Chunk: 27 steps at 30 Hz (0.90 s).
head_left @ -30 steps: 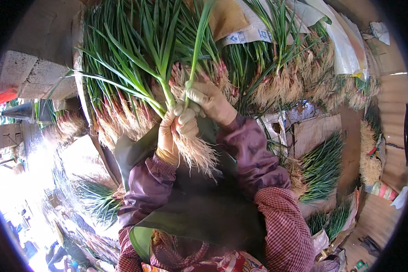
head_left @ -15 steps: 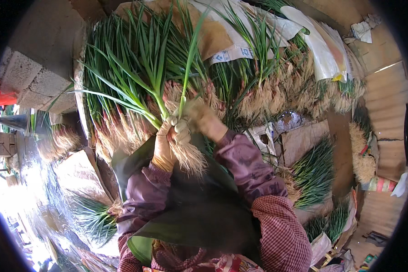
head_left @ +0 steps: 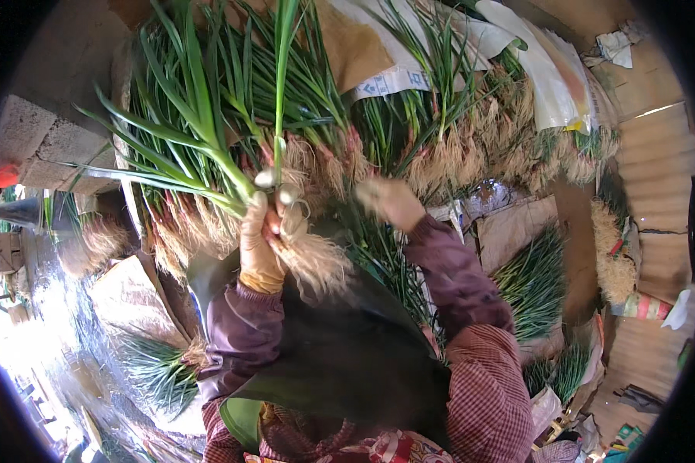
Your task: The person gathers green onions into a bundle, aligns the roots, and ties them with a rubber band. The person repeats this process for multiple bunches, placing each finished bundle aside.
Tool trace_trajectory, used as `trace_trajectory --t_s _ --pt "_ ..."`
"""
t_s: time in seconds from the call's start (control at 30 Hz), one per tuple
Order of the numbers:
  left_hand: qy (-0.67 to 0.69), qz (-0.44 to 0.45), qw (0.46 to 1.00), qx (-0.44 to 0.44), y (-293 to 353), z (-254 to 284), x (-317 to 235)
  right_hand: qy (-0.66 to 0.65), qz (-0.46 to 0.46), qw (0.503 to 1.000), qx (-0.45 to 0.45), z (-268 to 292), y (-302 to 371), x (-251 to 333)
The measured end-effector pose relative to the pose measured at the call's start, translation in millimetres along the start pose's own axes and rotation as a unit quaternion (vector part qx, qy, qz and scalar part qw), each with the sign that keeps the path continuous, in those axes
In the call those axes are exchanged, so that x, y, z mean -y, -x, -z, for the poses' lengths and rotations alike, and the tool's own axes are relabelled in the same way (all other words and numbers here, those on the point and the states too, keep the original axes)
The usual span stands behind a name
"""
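My left hand (head_left: 259, 239), in a pale yellowish glove, is closed round a small bunch of green onions (head_left: 220, 158). Their long green leaves fan up and to the left, while the stringy pale roots (head_left: 316, 262) hang out on the right below my fingers. Apart from the bunch, on its right, is my right hand (head_left: 394, 202); motion smears its fingers, so their pose is unclear. Behind both hands stands a thick row of green onions (head_left: 181, 224), leaves up and roots toward me.
White sacking (head_left: 401, 58) partly covers the far row. More green onions (head_left: 534, 285) lie on brown sheeting at the right, and another bundle (head_left: 158, 370) lies at the lower left. Concrete blocks (head_left: 62, 147) stand at the far left. A dark apron (head_left: 340, 347) covers my lap.
My right hand has moved away from the bunch to the right. My left hand has shifted slightly left with the green onions still in it.
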State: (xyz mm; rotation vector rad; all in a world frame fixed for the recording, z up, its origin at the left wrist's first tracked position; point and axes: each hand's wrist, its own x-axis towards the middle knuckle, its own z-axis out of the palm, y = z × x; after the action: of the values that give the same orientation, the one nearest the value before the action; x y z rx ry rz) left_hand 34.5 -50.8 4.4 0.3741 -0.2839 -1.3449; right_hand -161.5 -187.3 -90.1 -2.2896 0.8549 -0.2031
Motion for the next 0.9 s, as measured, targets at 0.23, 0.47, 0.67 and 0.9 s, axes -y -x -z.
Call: trace_trajectory --t_s 0.23,0.47,0.67,0.9 --pt "0.018 0.131 0.991 -0.037 -14.4 27.9 23.1 0.033 -0.076 0.979 -0.185 45.4 -118.4 1.3" --pt "-0.242 0.103 0.953 -0.149 -12.0 30.8 36.1 -0.223 0.05 0.951 -0.208 13.7 -32.6 74.1" --pt "-0.192 0.118 0.967 -0.122 -8.3 10.7 28.1 -0.026 -0.112 0.951 -0.287 -9.9 -41.8 39.2" --pt "-0.146 0.161 0.964 -0.154 -6.7 39.0 33.8 0.053 0.079 0.955 0.282 -56.8 22.8 -19.7"
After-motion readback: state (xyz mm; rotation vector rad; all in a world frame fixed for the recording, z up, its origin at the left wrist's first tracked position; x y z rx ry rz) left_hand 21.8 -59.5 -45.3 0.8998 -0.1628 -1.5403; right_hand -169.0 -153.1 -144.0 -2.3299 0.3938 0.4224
